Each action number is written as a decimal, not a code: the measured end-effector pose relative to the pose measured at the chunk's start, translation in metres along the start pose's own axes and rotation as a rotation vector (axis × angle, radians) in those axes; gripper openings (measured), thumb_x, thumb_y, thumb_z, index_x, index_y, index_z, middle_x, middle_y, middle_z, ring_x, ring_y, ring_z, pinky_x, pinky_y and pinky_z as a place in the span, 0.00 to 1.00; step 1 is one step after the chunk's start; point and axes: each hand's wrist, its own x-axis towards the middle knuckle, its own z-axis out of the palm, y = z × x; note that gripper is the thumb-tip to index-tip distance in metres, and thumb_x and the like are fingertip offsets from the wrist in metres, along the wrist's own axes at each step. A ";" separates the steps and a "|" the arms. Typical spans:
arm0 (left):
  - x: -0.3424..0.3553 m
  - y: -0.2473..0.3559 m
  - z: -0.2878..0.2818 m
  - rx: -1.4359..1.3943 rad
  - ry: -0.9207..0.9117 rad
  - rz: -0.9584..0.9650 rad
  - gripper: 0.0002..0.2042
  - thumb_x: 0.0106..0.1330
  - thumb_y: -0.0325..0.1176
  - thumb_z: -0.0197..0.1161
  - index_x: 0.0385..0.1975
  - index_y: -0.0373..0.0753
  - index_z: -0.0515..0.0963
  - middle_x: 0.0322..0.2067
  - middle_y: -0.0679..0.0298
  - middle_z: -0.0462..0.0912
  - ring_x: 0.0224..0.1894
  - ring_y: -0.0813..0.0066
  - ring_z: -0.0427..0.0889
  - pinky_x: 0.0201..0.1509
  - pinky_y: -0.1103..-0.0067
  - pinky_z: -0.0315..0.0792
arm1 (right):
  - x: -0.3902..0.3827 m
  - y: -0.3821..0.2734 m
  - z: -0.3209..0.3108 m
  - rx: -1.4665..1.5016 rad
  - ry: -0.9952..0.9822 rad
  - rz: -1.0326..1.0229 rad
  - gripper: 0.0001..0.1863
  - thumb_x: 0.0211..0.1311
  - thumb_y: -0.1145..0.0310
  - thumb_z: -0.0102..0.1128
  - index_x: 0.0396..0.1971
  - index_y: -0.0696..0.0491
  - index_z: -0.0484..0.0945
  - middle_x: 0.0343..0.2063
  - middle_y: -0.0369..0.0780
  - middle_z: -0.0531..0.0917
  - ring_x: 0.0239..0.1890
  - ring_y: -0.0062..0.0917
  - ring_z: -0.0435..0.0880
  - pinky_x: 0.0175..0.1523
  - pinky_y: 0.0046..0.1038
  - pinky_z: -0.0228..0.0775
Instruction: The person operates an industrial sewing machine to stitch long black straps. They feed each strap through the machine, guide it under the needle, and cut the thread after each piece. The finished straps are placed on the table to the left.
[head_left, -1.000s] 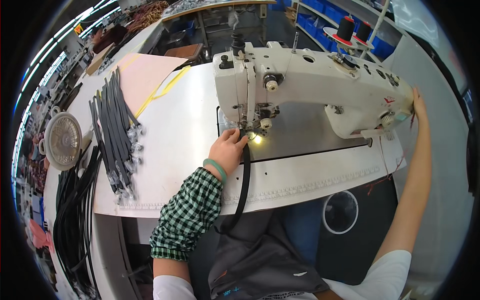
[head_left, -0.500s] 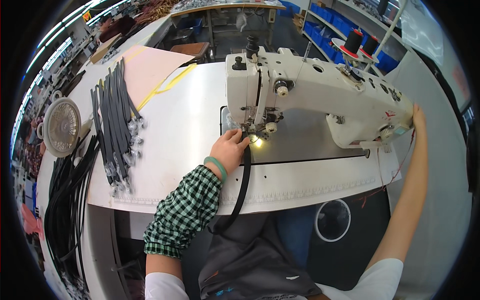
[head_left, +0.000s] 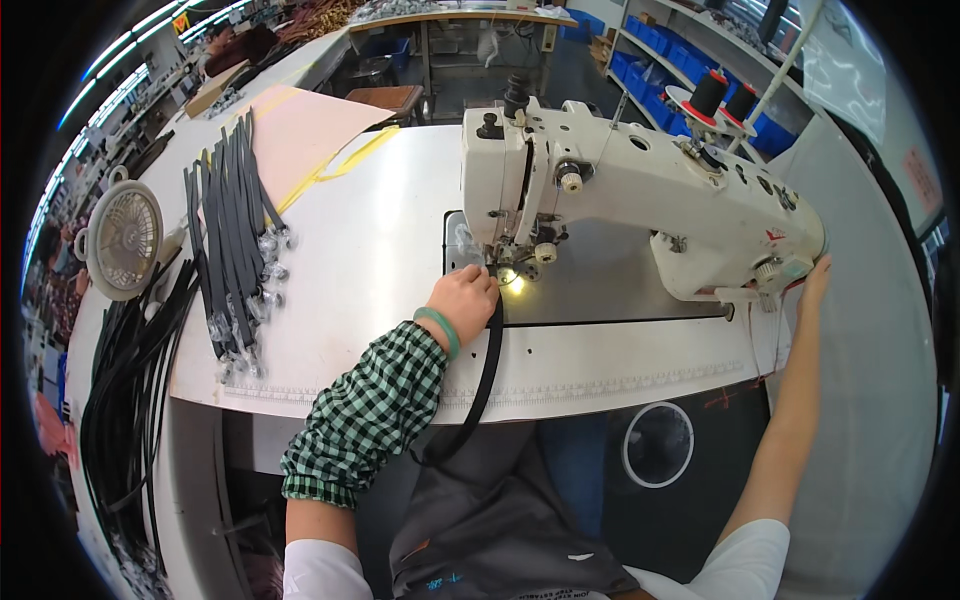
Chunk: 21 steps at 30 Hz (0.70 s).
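The white sewing machine (head_left: pixel 620 180) stands on the table (head_left: pixel 380 250), its lamp lighting the plate by the needle. My left hand (head_left: pixel 465 305) pinches a black strap (head_left: pixel 485 370) just below the presser foot, and the strap hangs over the table's front edge. My right hand (head_left: pixel 812 285) reaches up to the handwheel (head_left: pixel 822 245) at the machine's right end, fingers mostly hidden behind it. Dark grey straps (head_left: pixel 225 240) with clear-wrapped ends lie on the left, beside a bundle of black straps (head_left: pixel 120 370).
A pink sheet (head_left: pixel 310 130) with yellow strips lies behind the straps, near a round plastic basket (head_left: pixel 125 240). Thread cones (head_left: pixel 710 95) stand behind the machine. Blue bins (head_left: pixel 650 80) sit on shelving. A brown stool (head_left: pixel 380 100) is beyond the table.
My right hand has moved down along the handwheel. My left hand keeps hold of the strap by the needle. The whole view has shifted slightly.
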 end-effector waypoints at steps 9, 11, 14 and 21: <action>0.003 -0.001 0.000 -0.058 0.004 -0.035 0.15 0.43 0.25 0.54 0.34 0.31 0.73 0.35 0.61 0.76 0.40 0.70 0.73 0.44 0.79 0.70 | 0.070 -0.039 -0.013 -0.580 -0.212 -0.327 0.28 0.61 0.50 0.35 0.41 0.62 0.71 0.38 0.52 0.75 0.43 0.40 0.73 0.49 0.33 0.61; 0.001 -0.001 -0.004 -0.037 -0.033 -0.051 0.15 0.44 0.25 0.53 0.35 0.32 0.73 0.35 0.61 0.76 0.41 0.69 0.73 0.43 0.79 0.70 | 0.058 -0.023 -0.013 -0.523 -0.251 0.005 0.28 0.61 0.50 0.35 0.40 0.62 0.71 0.36 0.51 0.76 0.41 0.39 0.74 0.46 0.33 0.63; 0.011 0.004 0.001 -0.048 -0.045 -0.042 0.15 0.45 0.26 0.53 0.35 0.32 0.73 0.36 0.61 0.76 0.41 0.69 0.72 0.44 0.80 0.70 | 0.029 0.034 -0.021 -0.239 0.004 -0.178 0.27 0.61 0.49 0.34 0.39 0.60 0.70 0.34 0.47 0.77 0.36 0.34 0.76 0.41 0.30 0.65; -0.004 -0.001 -0.005 0.003 -0.016 -0.036 0.13 0.47 0.26 0.54 0.35 0.34 0.74 0.37 0.62 0.76 0.42 0.71 0.73 0.45 0.80 0.70 | -0.067 -0.038 0.001 -0.225 0.195 -0.032 0.22 0.64 0.54 0.35 0.40 0.58 0.70 0.31 0.38 0.78 0.33 0.24 0.75 0.37 0.24 0.65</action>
